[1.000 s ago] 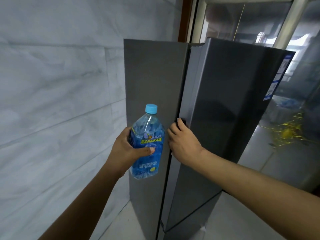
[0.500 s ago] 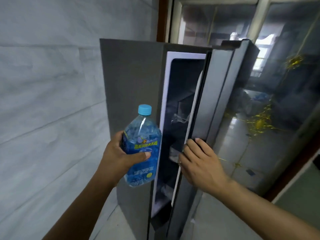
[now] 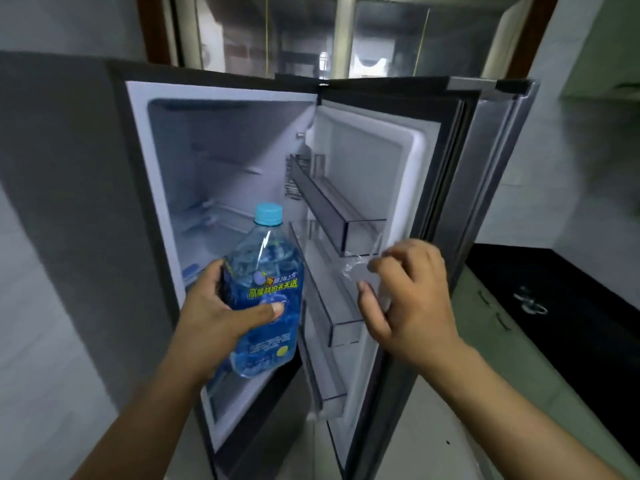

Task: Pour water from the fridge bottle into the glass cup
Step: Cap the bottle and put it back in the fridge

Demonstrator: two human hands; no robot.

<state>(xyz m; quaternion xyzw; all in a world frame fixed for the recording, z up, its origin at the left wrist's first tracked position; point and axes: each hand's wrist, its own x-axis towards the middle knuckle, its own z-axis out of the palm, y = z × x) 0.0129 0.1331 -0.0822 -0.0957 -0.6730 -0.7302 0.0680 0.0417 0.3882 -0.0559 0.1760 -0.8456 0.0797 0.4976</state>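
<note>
The fridge [image 3: 221, 161] stood open, its door [image 3: 381, 174] out toward three o'clock. At seven o'clock the left hand [image 3: 214, 317] gripped the capped bottle [image 3: 266, 292] upright, seemingly ready to carry. At four o'clock the right hand [image 3: 412, 299] hung loose-fingered and empty beside the door. No glass cup showed.

The bottle [image 3: 266, 292] gripped by the left hand [image 3: 211, 317] has a blue label reading "高能战拍天天送" in yellow-green, just above the thumb; the smaller print is illegible.

One bottle [image 3: 266, 292], two hands (left hand [image 3: 214, 320], right hand [image 3: 412, 303]), one fridge [image 3: 86, 202], one door [image 3: 367, 161], and three door shelves [image 3: 332, 209] I think, bottom one's kinda blurry.
</note>
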